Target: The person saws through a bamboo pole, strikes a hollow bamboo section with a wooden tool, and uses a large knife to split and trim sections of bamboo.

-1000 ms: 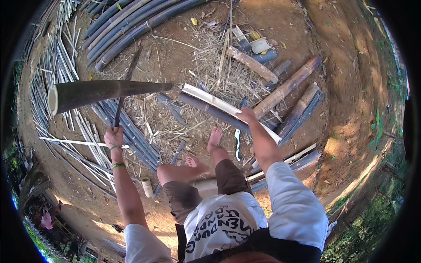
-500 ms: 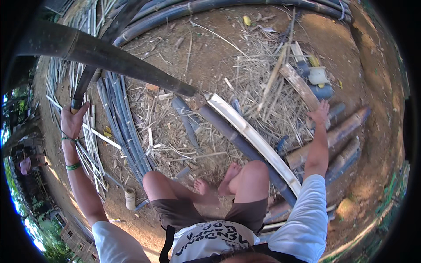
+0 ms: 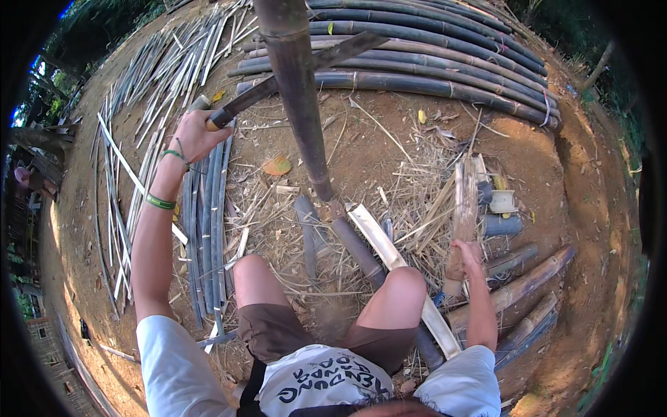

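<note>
My left hand (image 3: 194, 137) is closed round the wooden handle of a machete (image 3: 243, 101). Its dark blade shows on both sides of a thick dark bamboo pole (image 3: 295, 90); whether it sits in a split or behind the pole I cannot tell. The pole's lower end rests on the ground in front of me, its upper part leaving the picture at the top. On the right, my right hand (image 3: 470, 257) grips a long brown piece of wood (image 3: 465, 201) near its lower end. A pale split bamboo length (image 3: 379, 236) lies beside my right knee, next to a dark bamboo piece (image 3: 358, 250).
Several bamboo poles (image 3: 431, 90) lie across the back. Thin split strips (image 3: 146, 139) spread at the left, and dark slats (image 3: 206, 236) lie nearer. Shavings (image 3: 417, 194) cover the middle ground. Short bamboo pieces (image 3: 517, 288) and a white container (image 3: 503, 201) are at the right.
The bamboo pole has swung from slanting leftward to nearly upright, with my left hand and the machete moving up and rightward. My right hand has closed on the wood, which now stands straighter.
</note>
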Available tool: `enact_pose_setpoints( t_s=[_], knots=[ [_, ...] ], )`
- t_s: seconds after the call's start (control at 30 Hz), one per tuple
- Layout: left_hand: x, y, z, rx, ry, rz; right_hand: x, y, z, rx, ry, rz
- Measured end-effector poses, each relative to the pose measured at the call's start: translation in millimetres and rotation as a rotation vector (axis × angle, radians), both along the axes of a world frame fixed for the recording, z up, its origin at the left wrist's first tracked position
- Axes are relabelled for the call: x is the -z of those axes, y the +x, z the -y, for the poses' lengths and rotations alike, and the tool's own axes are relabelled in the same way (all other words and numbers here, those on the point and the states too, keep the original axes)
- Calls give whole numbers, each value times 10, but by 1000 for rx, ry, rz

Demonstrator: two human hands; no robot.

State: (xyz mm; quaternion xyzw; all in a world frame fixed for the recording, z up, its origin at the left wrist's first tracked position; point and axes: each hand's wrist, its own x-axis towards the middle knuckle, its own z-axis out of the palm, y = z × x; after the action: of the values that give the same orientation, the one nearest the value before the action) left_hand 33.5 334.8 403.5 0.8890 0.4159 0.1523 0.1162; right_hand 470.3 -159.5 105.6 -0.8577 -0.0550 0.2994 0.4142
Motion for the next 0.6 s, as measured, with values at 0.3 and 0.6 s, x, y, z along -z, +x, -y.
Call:
enact_pose_setpoints(
  t_s=[0.3, 0.6],
  knots=[
    [35, -3, 234, 0, 28, -4, -3446, -698, -1369, -334, 672, 774],
    [-54, -57, 519, -28, 57, -180, -3157, -1365, -2226, -663, 132, 695]
  ],
)
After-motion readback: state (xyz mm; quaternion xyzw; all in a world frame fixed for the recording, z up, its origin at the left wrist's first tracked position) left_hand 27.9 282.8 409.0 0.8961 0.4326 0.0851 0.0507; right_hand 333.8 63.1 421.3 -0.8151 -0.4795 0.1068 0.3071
